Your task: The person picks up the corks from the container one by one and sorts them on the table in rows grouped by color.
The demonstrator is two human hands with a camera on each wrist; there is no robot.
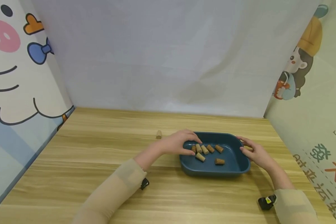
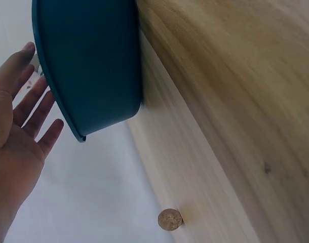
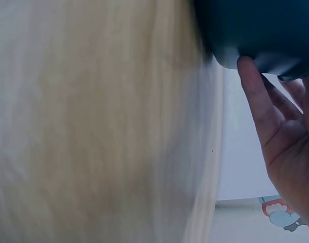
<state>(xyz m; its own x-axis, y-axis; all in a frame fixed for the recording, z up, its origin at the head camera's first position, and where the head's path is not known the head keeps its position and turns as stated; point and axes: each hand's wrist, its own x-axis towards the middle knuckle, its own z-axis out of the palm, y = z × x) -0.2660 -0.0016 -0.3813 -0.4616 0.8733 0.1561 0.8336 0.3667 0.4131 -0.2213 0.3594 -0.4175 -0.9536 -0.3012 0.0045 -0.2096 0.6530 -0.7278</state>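
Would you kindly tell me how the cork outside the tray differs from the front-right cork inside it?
The outside cork lies on the tabletop, while the inside cork lies in the blue tray. The outside cork looks paler; the inside cork is darker brown. The outside cork points one end frontward; the inside cork lies sideways. Both are untouched.

Room between both hands (image 1: pixel 180 142) (image 1: pixel 256 153) (blue tray (image 1: pixel 231 161), corks (image 1: pixel 204 150) below)

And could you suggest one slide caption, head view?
Left grip over a blue tray of corks, right grip at its right end, one cork outside.
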